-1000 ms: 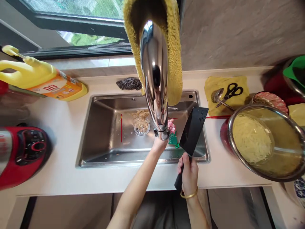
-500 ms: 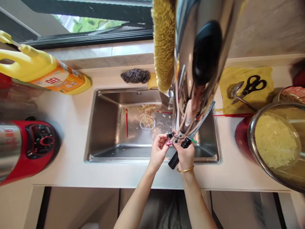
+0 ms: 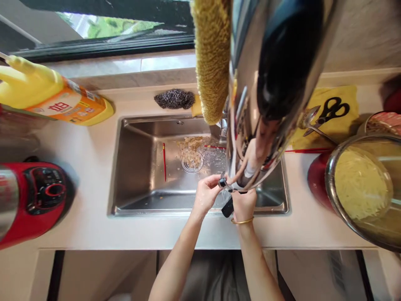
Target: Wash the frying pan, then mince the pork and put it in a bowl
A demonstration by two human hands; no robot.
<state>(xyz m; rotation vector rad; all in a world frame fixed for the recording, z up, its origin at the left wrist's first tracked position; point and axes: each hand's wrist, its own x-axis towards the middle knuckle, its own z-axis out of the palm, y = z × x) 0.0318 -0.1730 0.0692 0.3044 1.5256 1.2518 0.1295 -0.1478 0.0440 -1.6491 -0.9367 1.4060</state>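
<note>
My right hand [image 3: 243, 205] is closed around a knife with a black handle [image 3: 228, 207]; its blade is hidden now. Over the sink's front part, my left hand [image 3: 205, 194] is pinched beside it, fingertips at a small black end piece [image 3: 222, 182]. What those fingers hold, if anything, I cannot make out. Looming above both hands is a large mirror-like metal body [image 3: 247, 138], apparently a tap close to the camera, which covers the fingertips in part. Some water shows between the hands. In the steel sink [image 3: 133, 167], pale peelings [image 3: 190, 147] lie at the drain [image 3: 192, 164].
Red sticks [image 3: 164, 162] lie in the sink. A yellow cloth [image 3: 211, 62] hangs behind it near a steel scourer [image 3: 174, 99]. Left are a yellow bottle [image 3: 59, 100] and red appliance [image 3: 37, 196]. Right are scissors [image 3: 333, 109], a ladle [image 3: 310, 117] and a pot [image 3: 328, 184] with pale shreds [image 3: 360, 184].
The knife blade, seen before beside the metal body, is now hidden behind it. Pink at my left fingertips no longer shows. The view has shifted slightly.
</note>
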